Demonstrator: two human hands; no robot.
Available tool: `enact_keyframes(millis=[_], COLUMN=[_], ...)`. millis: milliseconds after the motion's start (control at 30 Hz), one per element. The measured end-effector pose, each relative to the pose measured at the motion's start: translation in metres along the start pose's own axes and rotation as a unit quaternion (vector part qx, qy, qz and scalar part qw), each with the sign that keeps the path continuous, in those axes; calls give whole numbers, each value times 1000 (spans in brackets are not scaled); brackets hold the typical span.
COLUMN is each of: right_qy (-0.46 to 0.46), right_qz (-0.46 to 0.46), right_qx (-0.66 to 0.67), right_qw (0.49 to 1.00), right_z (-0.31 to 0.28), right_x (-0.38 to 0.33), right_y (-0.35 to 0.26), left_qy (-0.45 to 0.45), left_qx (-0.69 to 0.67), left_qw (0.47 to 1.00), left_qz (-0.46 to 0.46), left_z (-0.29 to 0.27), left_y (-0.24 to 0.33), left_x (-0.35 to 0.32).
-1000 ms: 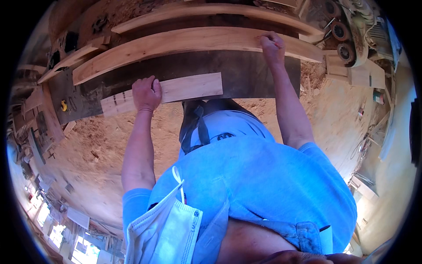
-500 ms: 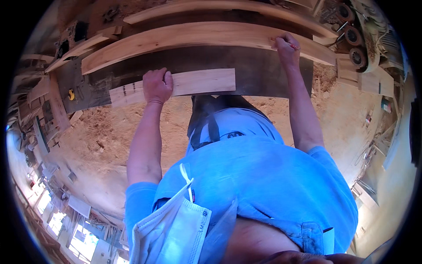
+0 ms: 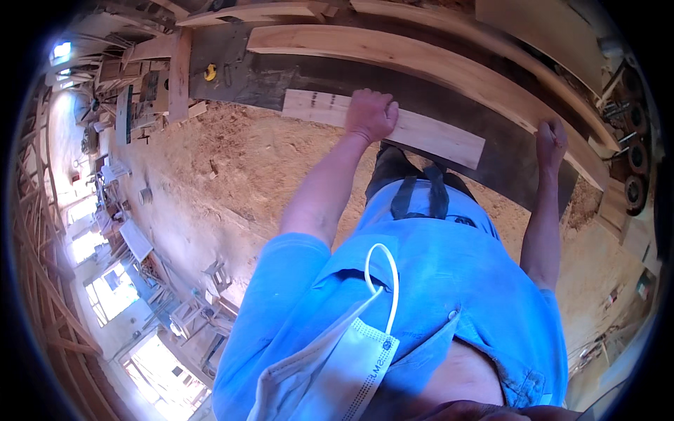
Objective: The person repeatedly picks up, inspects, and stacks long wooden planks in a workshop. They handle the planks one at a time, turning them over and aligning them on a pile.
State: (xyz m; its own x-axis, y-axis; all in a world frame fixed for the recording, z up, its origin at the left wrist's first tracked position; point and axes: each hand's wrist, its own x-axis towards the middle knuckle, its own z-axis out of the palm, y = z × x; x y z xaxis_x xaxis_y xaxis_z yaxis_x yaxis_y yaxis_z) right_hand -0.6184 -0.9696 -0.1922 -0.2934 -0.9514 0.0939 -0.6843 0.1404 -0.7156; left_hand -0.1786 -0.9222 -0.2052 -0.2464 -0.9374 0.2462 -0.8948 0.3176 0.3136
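My left hand (image 3: 372, 114) is closed over the short pale wooden board (image 3: 442, 140), its fingers curled at the far edge. Several dark marks cross that board near its left end. Beyond it, a long wooden plank (image 3: 379, 52) runs across the dark bench top (image 3: 502, 144). My right hand (image 3: 552, 142) is closed in a fist against the near side of this plank, close to its right end. Whatever those right fingers may hold is hidden in this view.
A yellow tape measure (image 3: 210, 71) lies at the bench's left. Another long plank (image 3: 491, 45) lies farther back, and dark wheels (image 3: 635, 158) stand at the far right. Wood shavings (image 3: 232, 154) cover the floor before the bench. A face mask (image 3: 337, 365) hangs at my chest.
The whole view has swung to the left, shifting the bench and boards rightward in the picture. My left hand stays on the short board. A small red thing seen at my right fingers is now hidden.
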Motion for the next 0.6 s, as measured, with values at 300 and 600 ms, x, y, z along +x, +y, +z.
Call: enact_keyframes(millis=[300,600], right_qy=[70,157], right_qz=[81,-50], right_qx=[80,-74], right_qw=[991,983], right_z=[44,100], right_x=[-108,-169], right_y=[-57,-120], left_qy=[-11,-59], left_qx=[-75,-159], left_qw=[997,972], left_qz=[-2,165], left_z=[-10,-41], left_y=[-3,-60], left_x=[-1,19])
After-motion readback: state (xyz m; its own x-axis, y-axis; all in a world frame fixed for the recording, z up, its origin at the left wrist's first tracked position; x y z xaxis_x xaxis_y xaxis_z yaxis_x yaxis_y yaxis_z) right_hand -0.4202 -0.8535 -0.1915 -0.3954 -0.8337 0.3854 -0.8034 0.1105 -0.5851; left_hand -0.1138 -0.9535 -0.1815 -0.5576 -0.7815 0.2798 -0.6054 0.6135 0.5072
